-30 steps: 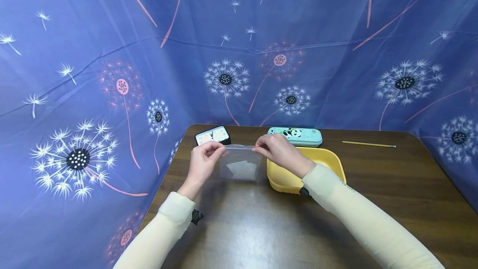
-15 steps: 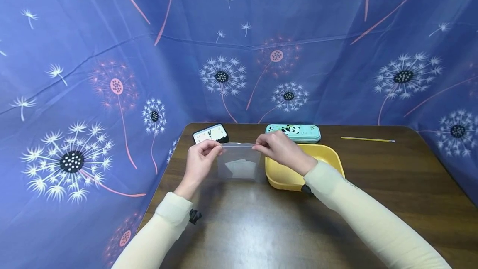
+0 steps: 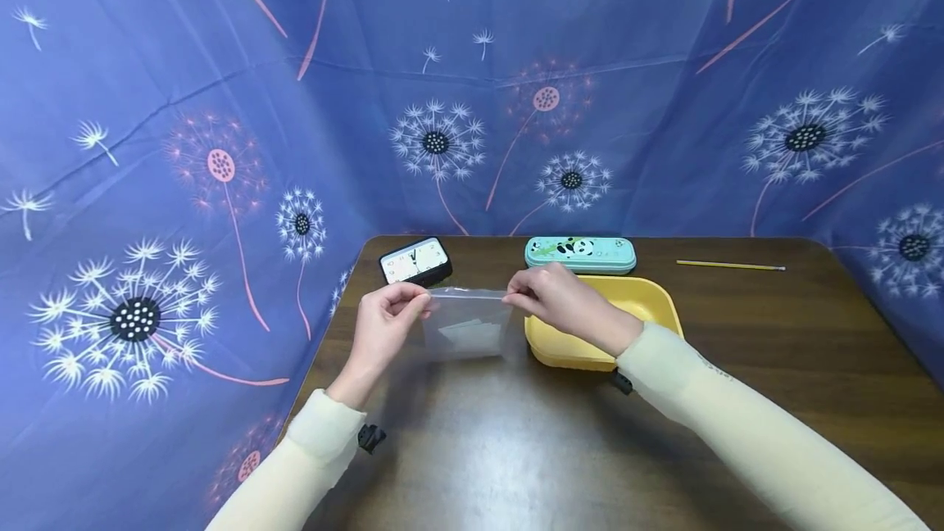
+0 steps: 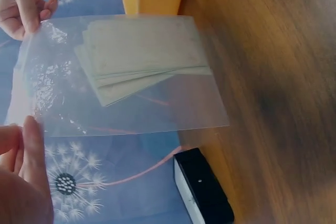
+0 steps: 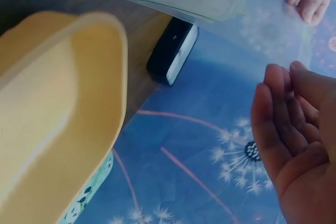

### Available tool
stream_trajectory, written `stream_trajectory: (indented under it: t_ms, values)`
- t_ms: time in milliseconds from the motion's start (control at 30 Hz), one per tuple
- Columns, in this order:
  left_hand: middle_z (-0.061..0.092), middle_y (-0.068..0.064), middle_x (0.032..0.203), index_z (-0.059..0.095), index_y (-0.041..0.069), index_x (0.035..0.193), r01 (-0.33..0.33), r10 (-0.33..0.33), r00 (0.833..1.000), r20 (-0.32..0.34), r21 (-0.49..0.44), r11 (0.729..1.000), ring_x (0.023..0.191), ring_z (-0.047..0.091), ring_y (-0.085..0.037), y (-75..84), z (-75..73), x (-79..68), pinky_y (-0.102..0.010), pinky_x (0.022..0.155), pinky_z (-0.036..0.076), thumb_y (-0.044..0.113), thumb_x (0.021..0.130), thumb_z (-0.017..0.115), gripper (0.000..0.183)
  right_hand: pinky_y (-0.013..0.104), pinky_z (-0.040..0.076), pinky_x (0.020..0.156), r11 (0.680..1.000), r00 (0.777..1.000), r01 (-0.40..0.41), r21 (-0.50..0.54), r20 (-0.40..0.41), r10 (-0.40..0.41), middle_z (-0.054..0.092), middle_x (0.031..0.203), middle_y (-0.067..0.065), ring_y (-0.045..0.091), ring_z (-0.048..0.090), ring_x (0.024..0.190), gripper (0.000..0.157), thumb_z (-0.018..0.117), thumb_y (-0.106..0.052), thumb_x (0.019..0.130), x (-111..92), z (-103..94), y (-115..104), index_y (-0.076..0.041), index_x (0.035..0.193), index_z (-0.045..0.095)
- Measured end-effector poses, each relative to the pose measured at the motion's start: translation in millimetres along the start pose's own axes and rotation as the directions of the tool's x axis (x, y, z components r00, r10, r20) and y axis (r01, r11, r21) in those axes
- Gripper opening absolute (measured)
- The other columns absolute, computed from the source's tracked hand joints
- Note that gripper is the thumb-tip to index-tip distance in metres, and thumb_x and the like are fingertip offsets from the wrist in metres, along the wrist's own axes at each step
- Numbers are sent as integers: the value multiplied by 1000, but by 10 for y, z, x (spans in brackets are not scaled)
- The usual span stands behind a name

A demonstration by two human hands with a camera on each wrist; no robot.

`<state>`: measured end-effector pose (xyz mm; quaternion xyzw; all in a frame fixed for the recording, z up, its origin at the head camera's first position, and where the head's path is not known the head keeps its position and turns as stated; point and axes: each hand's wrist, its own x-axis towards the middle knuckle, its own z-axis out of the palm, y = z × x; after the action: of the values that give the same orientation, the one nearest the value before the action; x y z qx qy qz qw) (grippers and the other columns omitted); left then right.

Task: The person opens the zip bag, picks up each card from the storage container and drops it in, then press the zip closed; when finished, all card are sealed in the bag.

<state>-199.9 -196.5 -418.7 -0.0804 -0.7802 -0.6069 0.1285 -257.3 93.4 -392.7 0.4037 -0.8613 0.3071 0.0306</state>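
Note:
A clear zip bag hangs between both hands above the table, its zip strip along the top. Several pale, flat rectangular sheets lie fanned inside it; what they are cannot be told. At the bag's top left corner my left hand pinches the edge between thumb and fingers. The opposite top corner is pinched by my right hand, which is in front of part of the yellow tub. In the right wrist view the right thumb and fingertips meet at the bag's edge.
A black-framed clock stands at the back left of the wooden table. Behind the tub lies a mint pencil case with a panda print. A yellow pencil lies at the back right. Blue dandelion-print cloth hangs behind.
Both hands keep their pinch on the zip bag. The left hand has shifted slightly left and down with its corner. The whole head view has also shifted a little.

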Motion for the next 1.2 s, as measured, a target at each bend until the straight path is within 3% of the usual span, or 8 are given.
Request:
stream_trajectory:
  t_ms: [133,233,333,500,600,767,1000,1200]
  values:
    - [77,-16,87,76,-2,98,74,-75,997,35,21,997,74,77,-28,110,-37,-91,-35,68,61,5,96,74,8,29,50,56,991,992,-85,102,98,75,66,71,-11,6,61,59,12,73,-19,99,-36,-74,-75,-10,90,76]
    - [76,-16,85,76,-3,97,138,-141,989,42,60,989,70,75,-28,87,-6,-69,-35,65,61,4,95,73,8,31,49,55,978,977,-156,139,166,133,67,69,-8,11,64,60,14,73,-18,99,13,-79,-21,-10,88,76]
    - [75,-14,82,76,-4,95,193,-198,979,42,95,977,70,75,-29,-21,76,23,-35,63,61,2,95,72,7,31,47,56,978,967,-188,96,195,166,66,66,-2,12,58,55,17,73,-16,99,78,-7,105,-8,84,75]
    - [76,-10,81,78,1,94,260,-274,961,46,199,945,71,74,-25,-283,186,191,-42,68,61,7,95,73,7,29,44,59,985,962,-169,-40,210,174,63,66,-1,8,48,55,18,72,-12,97,162,173,309,-8,80,72]
    - [75,-5,83,80,6,94,252,-286,957,55,339,907,75,71,-23,-414,231,261,-41,71,59,12,95,74,8,29,43,60,979,957,-141,-146,234,172,58,66,-4,9,47,57,20,73,-10,95,204,282,407,-11,76,69]
    - [77,-1,91,83,10,96,181,-273,958,89,551,815,79,66,-18,-561,312,339,-36,74,53,14,95,75,9,34,50,60,954,953,-83,-288,258,161,64,69,-4,12,55,60,17,73,-5,90,240,447,541,-13,75,71]
    - [76,-2,86,82,8,96,148,-316,939,134,671,726,73,68,-17,-678,411,345,-38,72,56,12,95,74,9,42,57,69,917,941,-77,-391,276,196,74,79,0,19,69,73,12,74,-5,91,244,627,659,-12,83,79]
    - [77,-7,98,80,5,108,101,-286,950,121,752,651,83,71,-24,-741,407,325,-44,80,56,12,93,73,18,46,57,71,919,973,-61,-390,183,142,73,83,2,25,71,80,3,75,-11,92,230,634,664,-10,89,76]
